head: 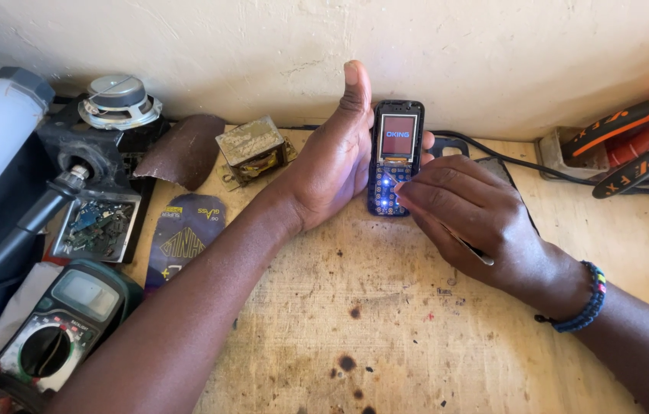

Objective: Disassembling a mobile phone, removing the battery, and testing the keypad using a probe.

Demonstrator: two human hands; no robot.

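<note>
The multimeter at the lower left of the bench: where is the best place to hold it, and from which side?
Take the green multimeter across its two long rubber edges, near the middle, coming from above. It lies flat and face up, so the dial and display stay untouched. Its left edge is crowded by a dark tube and clutter, so the grip looks tight there.

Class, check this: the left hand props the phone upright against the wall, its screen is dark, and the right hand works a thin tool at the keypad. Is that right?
Not quite. In the head view the phone has a lit red screen and a glowing blue keypad. The rest stands: the left hand props it and the right hand works a thin tool at the keypad.
</note>
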